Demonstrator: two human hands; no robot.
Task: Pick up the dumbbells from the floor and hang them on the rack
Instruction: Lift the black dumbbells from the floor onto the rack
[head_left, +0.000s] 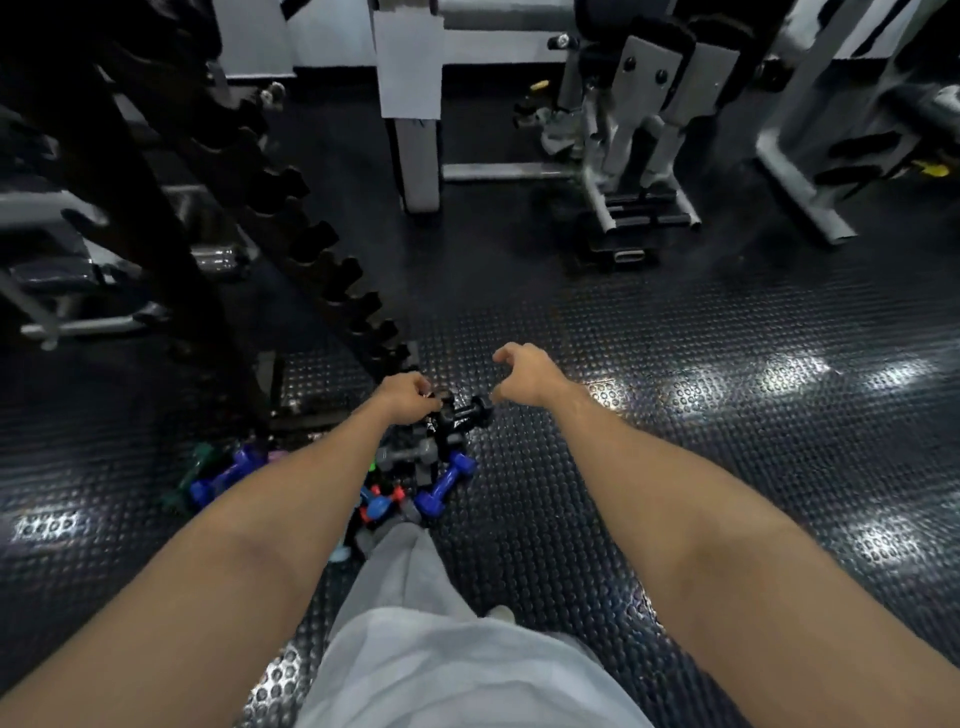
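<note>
Nearest the camera: light grey fabric trousers (441, 660), flanked by two bare forearms reaching toward a heap of small dumbbells on the black studded rubber floor (675, 364). The heap lies at the foot of the tall black metal rack with notched cradles (311, 228), which rises up and to the left of it. The left hand (402, 397) has its fingers curled around one end of a black hexagonal-headed dumbbell (462, 413) at the top of the heap, on the side nearest the rack's base. The right hand (522, 374) hovers just beside that dumbbell's other end, fingers apart and bent, holding nothing.

Risk, as a judgement: the left hand's hold is at one head, not the handle, so the weight may tip or slip as it lifts; its fall could scatter the pile or strike the foot close below.

The black dumbbell appears glossy, short, with a dark bar. Beneath it lie a grey dumbbell (410, 452), two blue coated dumbbells (441, 486), and smaller red, green and teal ones, partly hidden by the left forearm.
</note>
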